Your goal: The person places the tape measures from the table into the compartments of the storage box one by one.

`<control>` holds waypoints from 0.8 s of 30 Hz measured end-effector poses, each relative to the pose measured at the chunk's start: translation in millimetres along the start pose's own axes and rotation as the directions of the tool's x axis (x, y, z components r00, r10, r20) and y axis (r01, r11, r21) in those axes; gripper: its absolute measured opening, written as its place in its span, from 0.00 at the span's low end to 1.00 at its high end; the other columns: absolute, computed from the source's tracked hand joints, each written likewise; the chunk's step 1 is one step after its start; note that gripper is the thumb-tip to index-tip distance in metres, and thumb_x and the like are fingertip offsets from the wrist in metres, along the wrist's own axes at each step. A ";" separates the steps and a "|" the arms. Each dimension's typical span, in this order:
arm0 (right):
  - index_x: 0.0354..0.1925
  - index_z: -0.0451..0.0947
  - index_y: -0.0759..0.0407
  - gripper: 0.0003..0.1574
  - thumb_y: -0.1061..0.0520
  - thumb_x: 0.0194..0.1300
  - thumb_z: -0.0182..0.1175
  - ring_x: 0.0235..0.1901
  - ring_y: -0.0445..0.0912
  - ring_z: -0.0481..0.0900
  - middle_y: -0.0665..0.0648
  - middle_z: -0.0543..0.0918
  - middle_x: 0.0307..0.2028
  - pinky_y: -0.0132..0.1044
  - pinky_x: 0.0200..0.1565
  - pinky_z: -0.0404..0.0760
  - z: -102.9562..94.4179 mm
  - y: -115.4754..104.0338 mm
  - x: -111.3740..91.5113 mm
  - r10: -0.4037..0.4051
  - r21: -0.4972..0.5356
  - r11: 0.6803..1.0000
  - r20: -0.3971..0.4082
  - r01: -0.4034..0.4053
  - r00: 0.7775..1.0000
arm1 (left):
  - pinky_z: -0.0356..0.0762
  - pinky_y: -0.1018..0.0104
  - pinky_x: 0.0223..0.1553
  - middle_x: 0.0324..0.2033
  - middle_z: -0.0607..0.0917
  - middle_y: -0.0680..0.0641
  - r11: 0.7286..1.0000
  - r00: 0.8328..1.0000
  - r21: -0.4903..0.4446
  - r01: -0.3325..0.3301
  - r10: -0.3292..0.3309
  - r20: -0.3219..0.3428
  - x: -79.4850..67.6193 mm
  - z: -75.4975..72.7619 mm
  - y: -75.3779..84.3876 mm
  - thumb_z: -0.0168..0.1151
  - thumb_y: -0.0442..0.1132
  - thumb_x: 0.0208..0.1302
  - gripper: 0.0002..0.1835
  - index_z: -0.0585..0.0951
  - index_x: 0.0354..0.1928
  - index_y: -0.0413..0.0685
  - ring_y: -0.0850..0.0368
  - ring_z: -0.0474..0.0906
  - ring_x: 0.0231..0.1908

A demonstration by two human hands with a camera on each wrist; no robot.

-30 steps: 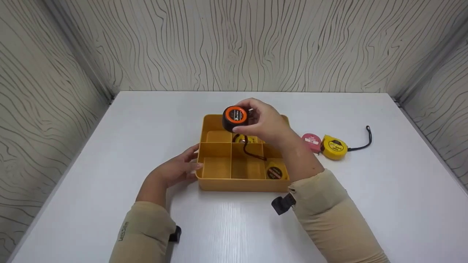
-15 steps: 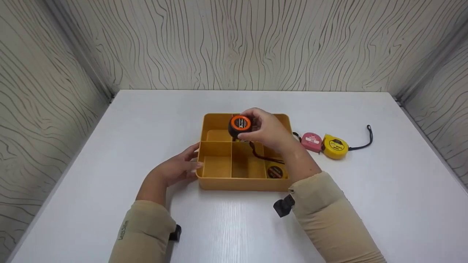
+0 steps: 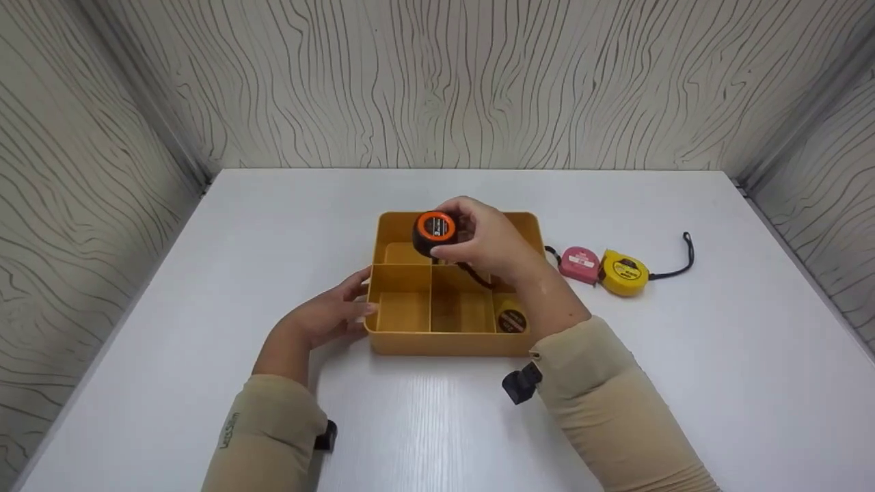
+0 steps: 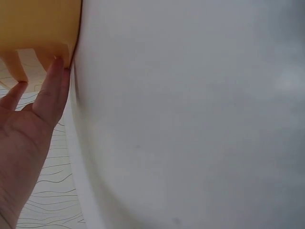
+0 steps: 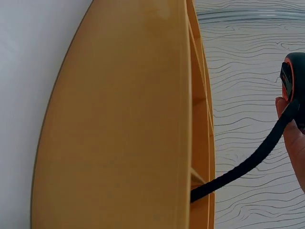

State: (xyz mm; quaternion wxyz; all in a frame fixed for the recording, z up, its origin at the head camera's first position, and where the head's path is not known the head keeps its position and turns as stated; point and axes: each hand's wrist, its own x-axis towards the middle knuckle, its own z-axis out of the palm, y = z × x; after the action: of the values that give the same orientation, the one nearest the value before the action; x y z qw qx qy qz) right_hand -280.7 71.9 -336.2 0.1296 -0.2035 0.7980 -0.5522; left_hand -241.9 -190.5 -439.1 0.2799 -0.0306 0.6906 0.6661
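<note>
My right hand (image 3: 489, 239) grips a black tape measure (image 3: 434, 234) with an orange ring over the back part of a yellow divided box (image 3: 444, 344). Its black cord (image 5: 248, 164) droops toward the compartments in the right wrist view. Fingers of my left hand (image 3: 328, 318) rest nearly straight against the box's left wall, as the left wrist view (image 4: 28, 138) also shows. A yellow tape measure (image 3: 511, 320) with a dark round label lies in the front right compartment. The right hand and forearm hide the back right of the box.
To the right of the box, a pink tape measure (image 3: 580, 265) and a yellow tape measure (image 3: 623, 275) with a black cord (image 3: 673, 272) lie side by side on the white table (image 3: 683, 383). Wood-grain panels (image 3: 437, 82) stand around the table.
The right hand has come down slightly with the tape measure, drifting right and then back left over the box. My left hand stays against the box's side.
</note>
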 end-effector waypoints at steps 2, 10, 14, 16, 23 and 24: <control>0.53 0.69 0.52 0.32 0.59 0.50 0.69 0.44 0.49 0.76 0.55 0.76 0.48 0.39 0.43 0.80 1.9 -6.2 -0.3 -0.020 0.015 1.000 0.003 0.020 1.000 | 0.70 0.56 0.55 0.66 0.58 0.51 1.000 1.000 0.008 0.005 -0.005 -0.014 0.3 0.1 0.1 0.66 0.39 0.53 0.42 0.57 0.67 0.73 0.51 0.68 0.59; 0.53 0.68 0.52 0.33 0.60 0.49 0.69 0.47 0.47 0.77 0.53 0.76 0.49 0.39 0.48 0.78 7.6 -21.7 -1.1 -0.065 0.041 0.997 0.013 0.065 0.998 | 0.70 0.55 0.55 0.66 0.59 0.52 0.999 0.998 0.037 0.022 -0.020 -0.055 0.5 -0.1 0.8 0.66 0.40 0.54 0.40 0.58 0.65 0.76 0.52 0.68 0.58; 0.53 0.68 0.52 0.33 0.60 0.49 0.69 0.46 0.47 0.77 0.54 0.76 0.49 0.39 0.47 0.78 10.0 -25.0 -1.4 -0.080 0.052 0.996 0.018 0.079 0.997 | 0.71 0.56 0.55 0.65 0.59 0.53 0.999 0.998 0.042 0.030 -0.027 -0.055 0.4 -0.8 1.1 0.66 0.41 0.53 0.40 0.59 0.65 0.78 0.53 0.68 0.58; 0.53 0.68 0.52 0.33 0.60 0.49 0.69 0.46 0.48 0.77 0.54 0.76 0.49 0.39 0.46 0.79 11.0 -25.8 -2.0 -0.084 0.057 0.995 0.025 0.082 0.996 | 0.71 0.57 0.55 0.65 0.59 0.54 0.998 0.998 0.053 0.038 -0.035 -0.059 0.4 -1.0 0.8 0.67 0.41 0.53 0.40 0.59 0.64 0.79 0.53 0.68 0.58; 0.53 0.68 0.51 0.33 0.59 0.49 0.69 0.46 0.48 0.76 0.53 0.75 0.49 0.39 0.46 0.79 9.5 -21.5 -2.3 -0.082 0.032 0.996 0.029 0.081 0.996 | 0.72 0.59 0.53 0.65 0.60 0.55 0.997 0.997 0.068 0.041 -0.036 -0.063 1.0 0.0 0.0 0.66 0.42 0.53 0.40 0.59 0.64 0.80 0.54 0.68 0.58; 0.53 0.68 0.51 0.33 0.59 0.49 0.70 0.46 0.48 0.76 0.53 0.75 0.49 0.39 0.46 0.79 8.6 -19.9 -2.0 -0.079 0.028 0.997 0.028 0.078 0.996 | 0.72 0.59 0.53 0.65 0.60 0.54 0.997 0.998 0.062 0.035 -0.031 -0.061 1.1 0.0 0.0 0.66 0.41 0.54 0.40 0.59 0.64 0.79 0.54 0.68 0.58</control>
State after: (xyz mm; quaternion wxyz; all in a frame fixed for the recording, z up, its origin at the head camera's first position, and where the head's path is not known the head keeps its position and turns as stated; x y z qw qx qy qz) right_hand -271.5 59.6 -320.7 0.1221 -0.2410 0.7800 -0.5645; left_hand -242.8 -190.1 -439.6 0.2709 -0.0531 0.7186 0.6382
